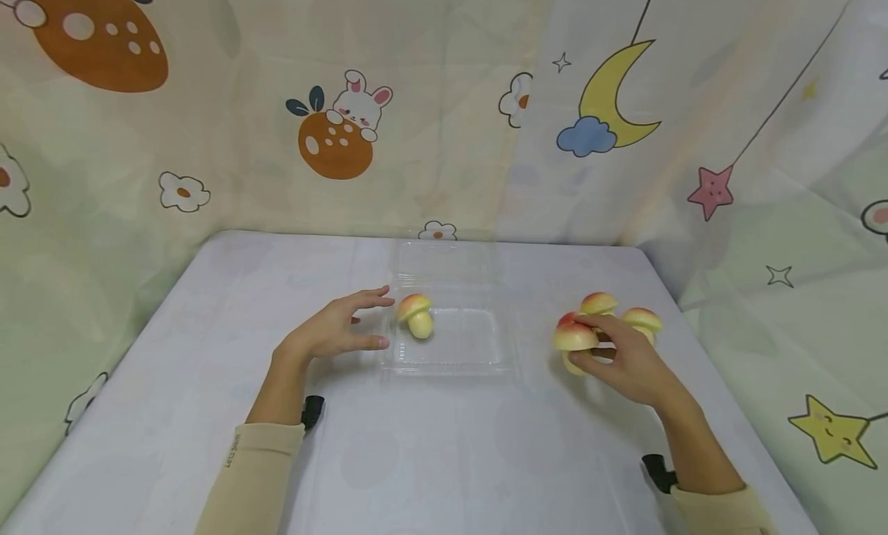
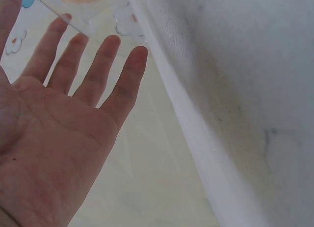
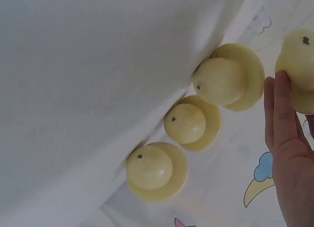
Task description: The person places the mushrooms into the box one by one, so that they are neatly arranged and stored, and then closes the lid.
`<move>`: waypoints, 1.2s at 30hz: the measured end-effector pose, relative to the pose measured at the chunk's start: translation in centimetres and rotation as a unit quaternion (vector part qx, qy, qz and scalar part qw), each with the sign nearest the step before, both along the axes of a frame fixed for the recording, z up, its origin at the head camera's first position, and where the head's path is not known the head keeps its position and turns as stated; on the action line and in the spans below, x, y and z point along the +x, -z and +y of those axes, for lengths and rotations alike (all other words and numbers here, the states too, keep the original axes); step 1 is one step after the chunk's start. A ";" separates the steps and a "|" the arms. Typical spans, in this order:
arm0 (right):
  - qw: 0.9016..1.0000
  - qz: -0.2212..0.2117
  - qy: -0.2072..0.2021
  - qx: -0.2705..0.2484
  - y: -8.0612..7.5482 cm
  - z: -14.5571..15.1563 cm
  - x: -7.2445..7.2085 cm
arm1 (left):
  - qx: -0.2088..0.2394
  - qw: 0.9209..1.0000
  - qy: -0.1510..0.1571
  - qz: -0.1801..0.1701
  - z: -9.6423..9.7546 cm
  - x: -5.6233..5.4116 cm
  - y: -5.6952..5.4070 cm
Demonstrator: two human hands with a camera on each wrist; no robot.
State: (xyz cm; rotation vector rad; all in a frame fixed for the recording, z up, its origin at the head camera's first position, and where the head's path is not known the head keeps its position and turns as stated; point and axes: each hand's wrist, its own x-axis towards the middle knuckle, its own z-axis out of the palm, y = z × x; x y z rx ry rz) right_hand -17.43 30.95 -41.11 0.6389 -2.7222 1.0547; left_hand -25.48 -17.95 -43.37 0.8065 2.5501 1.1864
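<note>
So the right hand (image 1: 620,361) has its thumb and fingers pinched around a toy mushroom (image 1: 573,336), held over the right side of the counter (image 1: 416,458); the right wrist view shows a gap under it. Cap end faces away from the person, stem comes back toward them, so the long axis runs roughly front to back. Right past the fingers it's crowded: one mushroom (image 1: 599,303) sits just behind, another (image 1: 643,320) off to the right, and the right wrist cam gets three neighbours in total, lying stem-first toward the person. Further out to the left there's an open clear plastic container (image 1: 451,371), lid (image 1: 447,263) folded back, with a single mushroom (image 1: 416,317) by its left wall, stem tipped to the near right. Left hand (image 1: 329,331) is by that wall, fingers spread and gripping nothing. Looks-wise, the held one is glossy, red on top fading to pale yellow, chunky pale stem, little dark spot on the stem's end.
</note>
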 end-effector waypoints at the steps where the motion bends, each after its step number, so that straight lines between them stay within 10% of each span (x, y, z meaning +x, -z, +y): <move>1: 1.000 -0.002 0.000 -0.003 0.0 -0.1 0.0 | -0.001 1.000 0.000 -0.001 0.0 0.0 0.0; 36: 0.997 -0.064 0.013 -0.049 -0.7 -3.0 -2.5 | -0.003 1.000 -0.002 -0.002 -0.3 -0.1 0.1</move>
